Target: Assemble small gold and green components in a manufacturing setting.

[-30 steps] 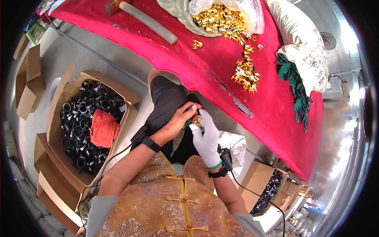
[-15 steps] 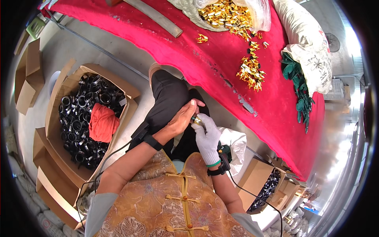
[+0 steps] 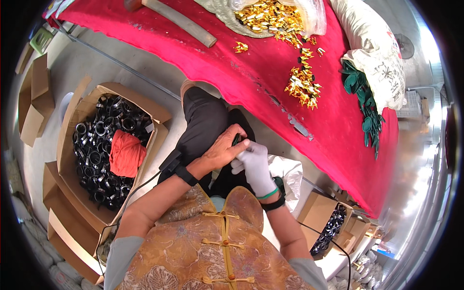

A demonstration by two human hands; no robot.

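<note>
My bare left hand (image 3: 223, 150) and my right hand (image 3: 253, 163), in a white glove, meet over my lap, just below the edge of the red table (image 3: 270, 72). Between the fingertips sits a small dark green part (image 3: 236, 140), pinched by both hands and mostly hidden by the fingers. Black bands circle both wrists, with thin cables trailing from them. On the table lie a cluster of gold pieces (image 3: 302, 84), a bigger heap of gold pieces (image 3: 270, 17) at the far edge, and a row of green discs (image 3: 363, 104) to the right.
A cardboard box (image 3: 104, 145) on my left holds several black rings and an orange-red cloth (image 3: 125, 152). Another box with black rings (image 3: 329, 224) stands at my lower right. White sacks (image 3: 377, 53) sit at the table's right end. A wooden handle (image 3: 181, 21) lies on the cloth.
The gold piece seen between my fingers a second ago no longer shows; only a dark part is visible there. My hands have stayed together over my lap, shifting slightly.
</note>
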